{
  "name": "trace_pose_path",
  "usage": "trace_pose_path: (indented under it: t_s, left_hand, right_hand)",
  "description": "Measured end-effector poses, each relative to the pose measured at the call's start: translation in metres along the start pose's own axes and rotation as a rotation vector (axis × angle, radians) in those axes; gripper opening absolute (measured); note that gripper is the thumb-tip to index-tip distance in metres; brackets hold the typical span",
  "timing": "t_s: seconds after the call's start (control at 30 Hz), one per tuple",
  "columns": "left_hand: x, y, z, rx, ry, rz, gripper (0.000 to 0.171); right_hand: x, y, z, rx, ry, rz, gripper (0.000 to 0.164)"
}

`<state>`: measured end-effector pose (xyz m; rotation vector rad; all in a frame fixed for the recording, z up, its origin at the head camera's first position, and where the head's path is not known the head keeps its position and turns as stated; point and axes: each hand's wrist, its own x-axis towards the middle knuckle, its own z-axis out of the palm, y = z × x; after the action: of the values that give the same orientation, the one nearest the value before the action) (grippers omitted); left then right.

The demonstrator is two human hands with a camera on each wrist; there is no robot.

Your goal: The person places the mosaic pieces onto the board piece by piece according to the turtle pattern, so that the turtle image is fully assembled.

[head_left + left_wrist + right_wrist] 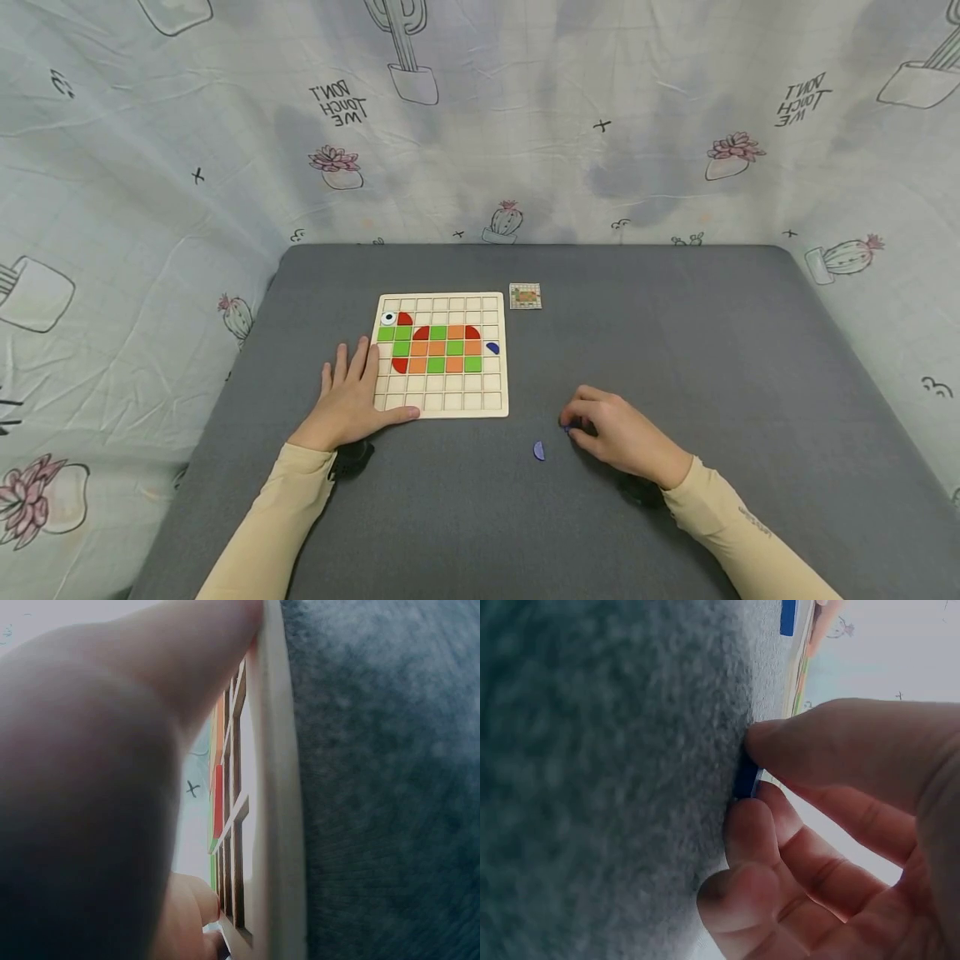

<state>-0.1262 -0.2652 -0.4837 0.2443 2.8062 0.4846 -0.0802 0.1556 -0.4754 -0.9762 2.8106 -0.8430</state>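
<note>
A square wooden grid board (450, 404) lies on the table, with green, orange and red pieces forming a pattern and a white round eye piece (388, 318) at upper left. One blue piece (492, 348) sits at its right side. My left hand (347, 408) rests at the board's left edge with fingers spread, the thumb along the near edge. Right of the board, my right hand (618, 429) pinches a small blue piece (747, 777) between thumb and fingers at the tabletop. Another blue half-round piece (538, 451) lies just left of that hand.
A small square pattern card (525, 296) lies beyond the board's upper right corner. The grey table (675, 333) meets a printed fabric backdrop (555, 108) at the back, with more fabric at both sides.
</note>
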Motion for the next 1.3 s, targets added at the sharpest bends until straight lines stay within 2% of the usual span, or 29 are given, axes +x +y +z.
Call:
trace_pose_path:
  t_s: [0.27, 0.5, 0.7, 0.9, 1.1, 1.3]
  left_hand:
    - [-0.001, 0.001, -0.001, -0.006, 0.006, 0.005, 0.134]
    - [0.0, 0.002, -0.001, -0.005, 0.012, 0.005, 0.133]
    - [0.0, 0.002, -0.002, -0.007, 0.013, 0.012, 0.133]
    - [0.0, 0.002, -0.003, -0.003, 0.007, 0.004, 0.133]
    - [-0.001, 0.003, -0.003, 0.004, 0.011, -0.004, 0.133]
    - [-0.002, 0.003, -0.001, -0.001, 0.001, -0.005, 0.134]
  right_hand:
    - [0.01, -0.002, 0.002, -0.003, -0.001, -0.05, 0.019]
    - [0.033, -0.007, 0.003, 0.015, -0.006, -0.074, 0.016]
    - [0.063, -0.019, 0.0, 0.03, 0.006, -0.077, 0.013]
    - [0.102, -0.033, 0.0, 0.078, -0.022, -0.109, 0.007]
    - [0.14, -0.048, 0.009, 0.111, -0.06, -0.148, 0.008]
    - [0.168, -0.062, 0.022, 0.097, -0.096, -0.179, 0.01]
